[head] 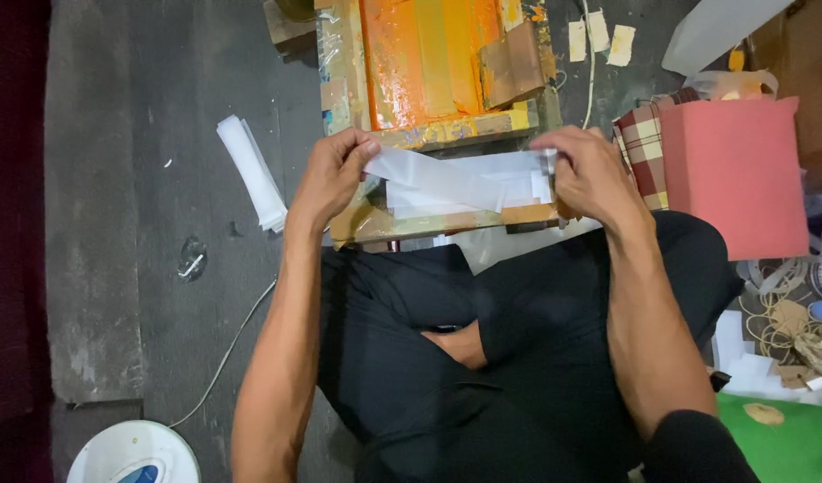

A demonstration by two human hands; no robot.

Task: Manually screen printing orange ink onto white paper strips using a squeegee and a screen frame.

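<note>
White paper strip (446, 177) stretched between both hands: the left hand (332, 174) pinches one end by thumb and fingers, the right hand (588, 174) grips the other, just above a wooden board (429, 222) stacked with more white strips. Beyond sits an orange-inked printing frame (429, 63), a loose pile of strips (252, 172) on the grey floor to the left, a pink box (737, 174) to the right.

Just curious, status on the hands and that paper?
Left hand and right hand pinch a white paper strip by its ends. Orange-inked wooden printing frame behind. Nothing blocking.
</note>
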